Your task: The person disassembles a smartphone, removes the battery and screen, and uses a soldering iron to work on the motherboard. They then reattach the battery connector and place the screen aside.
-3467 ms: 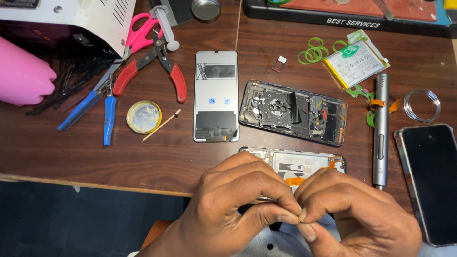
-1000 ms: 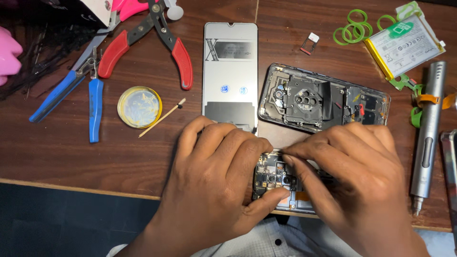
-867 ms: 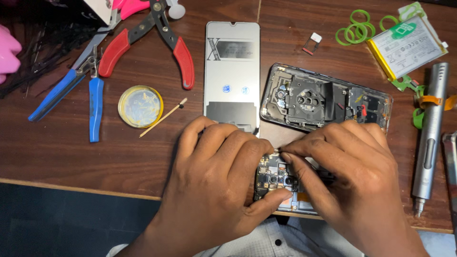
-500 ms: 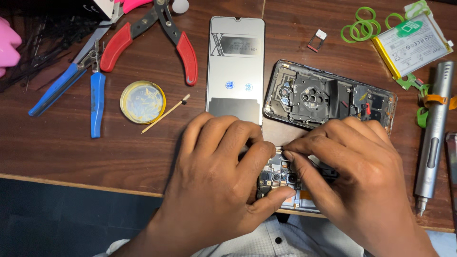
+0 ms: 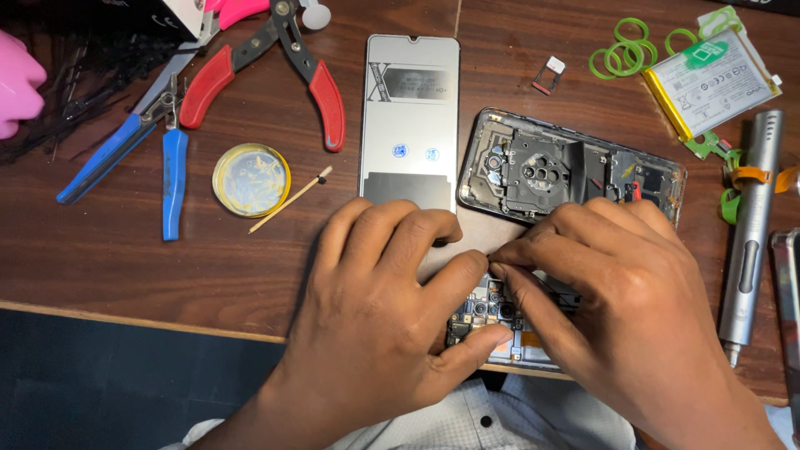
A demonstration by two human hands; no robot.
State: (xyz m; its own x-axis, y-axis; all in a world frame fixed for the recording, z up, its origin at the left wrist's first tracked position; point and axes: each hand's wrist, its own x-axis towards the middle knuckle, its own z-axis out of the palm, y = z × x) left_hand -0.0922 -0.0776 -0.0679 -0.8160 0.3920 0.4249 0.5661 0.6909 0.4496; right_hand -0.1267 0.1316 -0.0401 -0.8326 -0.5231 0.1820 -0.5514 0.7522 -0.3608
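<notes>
A white-labelled phone battery (image 5: 712,83) with a green sticker lies at the far right of the wooden table (image 5: 125,267), beside a cluster of green rubber rings (image 5: 621,57); a grey display panel (image 5: 410,125) bearing a dark rectangular label and two small round blue stickers lies face down at the centre, and a round yellow tin (image 5: 251,179) with a thin stick (image 5: 290,198) at its rim sits to the left. Both hands curl palm-down at the table's near edge over an opened smartphone (image 5: 492,317), its camera modules and circuit board exposed between the fingers. The left hand (image 5: 383,308) grips the phone's body, thumb pressed along its near edge; the right hand (image 5: 625,308) pinches at the phone's upper edge, forefinger tip meeting the left forefinger, and what it pinches is too small to make out. Just beyond lies a dark phone back housing (image 5: 571,171) with a ring of lenses. Red-handled pliers (image 5: 275,67) and blue-handled pliers (image 5: 142,158) lie far left, a silver electric screwdriver (image 5: 750,233) at right
</notes>
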